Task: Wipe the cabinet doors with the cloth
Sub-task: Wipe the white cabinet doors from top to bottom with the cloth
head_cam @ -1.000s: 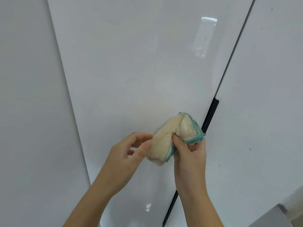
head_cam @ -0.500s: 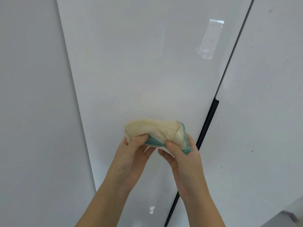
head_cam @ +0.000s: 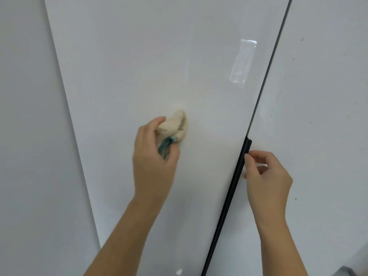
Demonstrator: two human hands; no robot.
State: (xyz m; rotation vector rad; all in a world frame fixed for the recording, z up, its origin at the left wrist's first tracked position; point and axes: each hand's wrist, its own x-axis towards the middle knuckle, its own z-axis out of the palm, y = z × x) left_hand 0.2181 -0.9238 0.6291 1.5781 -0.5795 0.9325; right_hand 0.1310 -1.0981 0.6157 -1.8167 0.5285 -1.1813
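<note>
A cream cloth with a teal edge is bunched in my left hand, which grips it against the glossy white middle cabinet door. My right hand is off the cloth, fingers loosely curled, with its fingertips at the black handle strip along that door's right edge. To the right of the strip stands another white cabinet door with small dark specks on it.
A white panel fills the left side. A bright window reflection shows on the middle door. A grey corner shows at the bottom right.
Both hands held the cloth together before. Now my left hand alone has it, bunched and raised to the door, and my right hand has moved right to the black handle strip.
</note>
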